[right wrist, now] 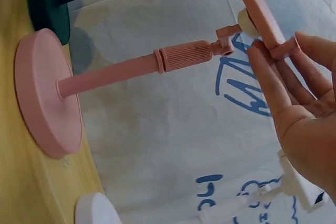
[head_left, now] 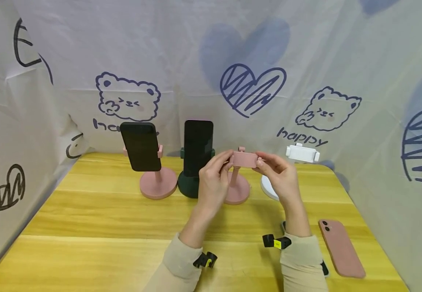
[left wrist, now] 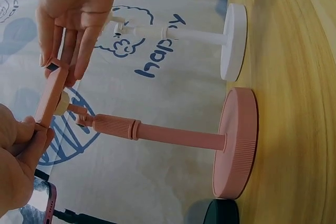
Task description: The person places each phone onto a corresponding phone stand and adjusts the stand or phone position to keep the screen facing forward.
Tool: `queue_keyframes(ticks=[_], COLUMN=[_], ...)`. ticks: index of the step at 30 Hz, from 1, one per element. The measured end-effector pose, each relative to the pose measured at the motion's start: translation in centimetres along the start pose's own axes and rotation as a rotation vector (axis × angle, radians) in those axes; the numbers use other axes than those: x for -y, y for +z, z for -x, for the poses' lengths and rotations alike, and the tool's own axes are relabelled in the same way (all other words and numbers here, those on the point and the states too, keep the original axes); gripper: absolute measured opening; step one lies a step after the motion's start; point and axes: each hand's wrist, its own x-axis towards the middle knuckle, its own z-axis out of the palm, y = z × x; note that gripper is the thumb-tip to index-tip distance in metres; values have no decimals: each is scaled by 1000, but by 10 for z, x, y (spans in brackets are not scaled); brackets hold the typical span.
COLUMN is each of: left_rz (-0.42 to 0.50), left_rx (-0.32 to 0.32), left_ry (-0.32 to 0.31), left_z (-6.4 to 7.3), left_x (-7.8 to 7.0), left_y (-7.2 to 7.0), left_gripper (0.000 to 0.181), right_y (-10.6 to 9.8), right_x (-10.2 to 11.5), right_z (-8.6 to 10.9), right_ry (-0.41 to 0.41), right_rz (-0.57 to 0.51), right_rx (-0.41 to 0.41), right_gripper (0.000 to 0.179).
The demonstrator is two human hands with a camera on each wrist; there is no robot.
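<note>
A pink phone stand stands upright in the middle of the row, its round base on the table and its cradle facing me. My left hand pinches the left end of that cradle between thumb and fingers. At the opposite end, my right hand grips the side arm with thumb and fingertips, as the right wrist view shows. No phone sits in this cradle. The ribbed collar and the joint below the cradle show plainly in both wrist views.
To the left, another pink stand holds a dark phone, and a green stand holds a second phone. A white stand is at right. A pink phone lies near the right edge; another phone is mostly under my right forearm.
</note>
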Motion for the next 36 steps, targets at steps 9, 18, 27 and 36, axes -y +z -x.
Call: queue_keyframes(ticks=[9,18,27,36], left_rz=[-5,-5,-7,-4], left_rx=[15,30,33,38], left_ry=[-22,-45,-51,-58], left_z=[-4,-2,-1,1], left_x=[0,2,0,-2], left_y=[-2,-2,-1,0], left_gripper=[29,30,30,30], right_y=[-9,-34,-59,-83], right_x=[9,8,0,-10], right_z=[14,43,75,98], right_ry=[-76,-192,-166,191], right_rz=[312,574,880,1123], right_rx=[17,101,220,446], right_gripper=[39,43,44,71])
